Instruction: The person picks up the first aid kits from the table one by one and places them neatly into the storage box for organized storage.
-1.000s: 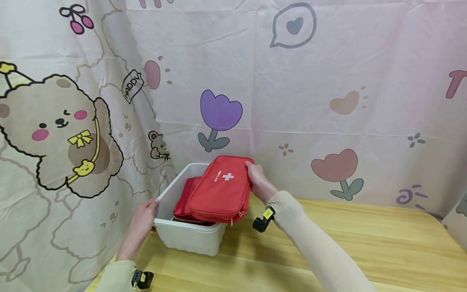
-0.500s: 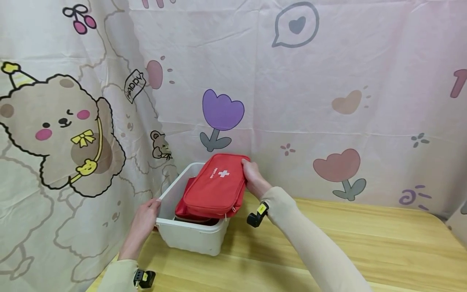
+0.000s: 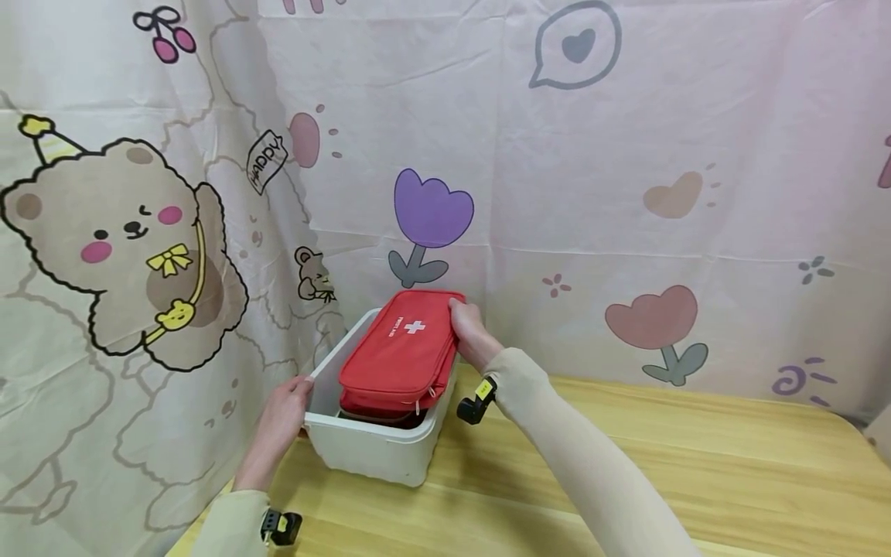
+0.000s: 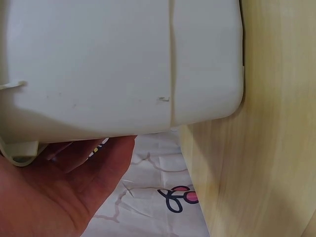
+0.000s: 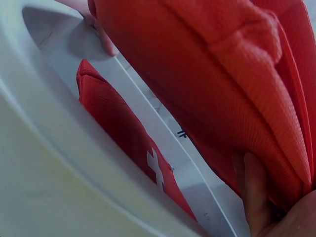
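Observation:
A red first aid bag [image 3: 397, 356] with a white cross is over the opening of a white plastic bin [image 3: 369, 458]. My right hand [image 3: 475, 334] grips the bag at its right far edge, with fingers [image 5: 254, 190] beneath it in the right wrist view. Lower inside the bin lies another red pouch [image 5: 116, 118] with a white cross, apart from the held bag. My left hand [image 3: 281, 414] holds the bin's rim at the near left corner. In the left wrist view, the left fingers [image 4: 111, 160] lie along the bin's outer wall.
The bin stands on a wooden table [image 3: 626, 449], near its left edge. A printed cloth [image 3: 557, 193] hangs behind the table and along the left side. Something dark [image 3: 386, 416] shows under the bag near the bin's front rim; its kind is unclear.
My right hand has moved the first aid bag left and slightly up in view, further over the bin, covering the red pouch in the head view. The left hand keeps its hold on the rim.

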The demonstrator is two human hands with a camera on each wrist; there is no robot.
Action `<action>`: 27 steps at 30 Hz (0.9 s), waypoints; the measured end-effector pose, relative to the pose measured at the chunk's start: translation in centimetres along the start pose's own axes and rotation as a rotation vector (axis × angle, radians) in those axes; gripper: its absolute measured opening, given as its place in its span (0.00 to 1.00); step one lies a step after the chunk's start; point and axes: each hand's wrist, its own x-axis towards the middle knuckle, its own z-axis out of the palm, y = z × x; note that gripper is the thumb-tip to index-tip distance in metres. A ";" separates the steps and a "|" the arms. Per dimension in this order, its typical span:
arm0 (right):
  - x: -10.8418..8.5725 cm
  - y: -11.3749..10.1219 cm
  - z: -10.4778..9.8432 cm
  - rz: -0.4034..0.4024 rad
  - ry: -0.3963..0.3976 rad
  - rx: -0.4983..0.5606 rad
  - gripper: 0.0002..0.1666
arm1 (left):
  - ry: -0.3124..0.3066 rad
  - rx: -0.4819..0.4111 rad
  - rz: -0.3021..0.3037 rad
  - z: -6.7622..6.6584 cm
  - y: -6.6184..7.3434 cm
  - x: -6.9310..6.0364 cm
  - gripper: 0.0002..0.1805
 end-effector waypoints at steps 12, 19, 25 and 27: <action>0.9 0.5 0.9 -0.020 0.001 -0.109 0.17 | 0.011 0.011 0.023 -0.1 0.2 0.0 0.21; 1.0 0.4 1.4 -0.028 -0.007 -0.133 0.15 | -0.005 0.000 0.022 -0.1 0.1 0.1 0.20; 1.0 0.7 1.8 -0.031 -0.034 -0.139 0.13 | 0.012 0.000 0.013 0.1 0.2 0.2 0.19; 1.1 0.9 1.9 -0.037 -0.040 -0.140 0.12 | 0.008 -0.005 0.008 0.1 0.2 0.2 0.19</action>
